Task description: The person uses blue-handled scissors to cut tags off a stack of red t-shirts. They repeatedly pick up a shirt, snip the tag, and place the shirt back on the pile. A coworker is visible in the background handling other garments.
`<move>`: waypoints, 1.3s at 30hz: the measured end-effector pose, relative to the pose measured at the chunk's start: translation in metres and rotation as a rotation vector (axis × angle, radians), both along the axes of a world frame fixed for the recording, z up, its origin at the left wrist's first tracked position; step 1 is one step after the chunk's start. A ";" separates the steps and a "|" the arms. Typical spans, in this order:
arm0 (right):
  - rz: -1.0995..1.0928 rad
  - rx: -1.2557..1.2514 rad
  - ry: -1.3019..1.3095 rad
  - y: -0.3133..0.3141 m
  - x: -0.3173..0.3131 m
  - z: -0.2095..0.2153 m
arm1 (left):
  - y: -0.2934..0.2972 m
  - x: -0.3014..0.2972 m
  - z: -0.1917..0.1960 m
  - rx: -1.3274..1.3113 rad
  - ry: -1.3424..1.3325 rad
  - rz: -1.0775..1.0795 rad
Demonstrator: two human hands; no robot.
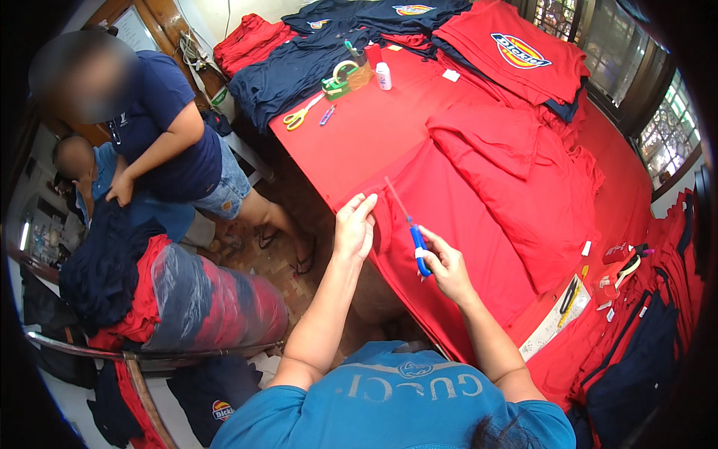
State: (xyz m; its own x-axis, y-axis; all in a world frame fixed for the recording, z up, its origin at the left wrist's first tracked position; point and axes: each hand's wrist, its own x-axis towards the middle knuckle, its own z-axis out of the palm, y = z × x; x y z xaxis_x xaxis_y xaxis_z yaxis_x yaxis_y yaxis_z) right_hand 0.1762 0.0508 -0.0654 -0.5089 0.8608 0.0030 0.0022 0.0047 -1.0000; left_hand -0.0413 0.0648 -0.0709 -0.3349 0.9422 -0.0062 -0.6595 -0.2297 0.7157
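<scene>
A red garment lies spread over the near side of the red-covered table, its edge reaching the table's left side. My left hand pinches a bit of the red cloth at that edge between thumb and fingertips. In my right hand is a pair of blue-handled scissors, fingers wrapped round the handles. Their narrow blades point up and away, just right of my left fingertips and over the cloth. Whether the blades touch the fabric, I cannot tell.
Yellow-handled scissors, a green tape dispenser and a white bottle stand farther back. Folded red shirts and navy shirts line the far edge. At left, a co-worker handles dark cloth above a plastic-wrapped bundle.
</scene>
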 end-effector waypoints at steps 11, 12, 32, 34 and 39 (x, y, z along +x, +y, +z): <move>-0.095 0.610 -0.334 -0.010 0.005 0.007 | -0.015 0.014 0.024 -0.075 0.100 -0.070; -0.092 0.616 -0.330 -0.010 0.004 0.008 | -0.016 0.014 0.023 -0.079 0.117 -0.074; -0.076 0.518 -0.313 -0.028 0.002 -0.003 | -0.014 0.006 0.008 -0.065 0.035 -0.047; -0.069 0.494 -0.338 -0.026 0.001 0.000 | -0.019 0.009 0.015 -0.056 0.055 -0.095; -0.091 0.501 -0.287 -0.022 -0.006 0.000 | -0.022 0.009 0.013 -0.082 0.093 -0.140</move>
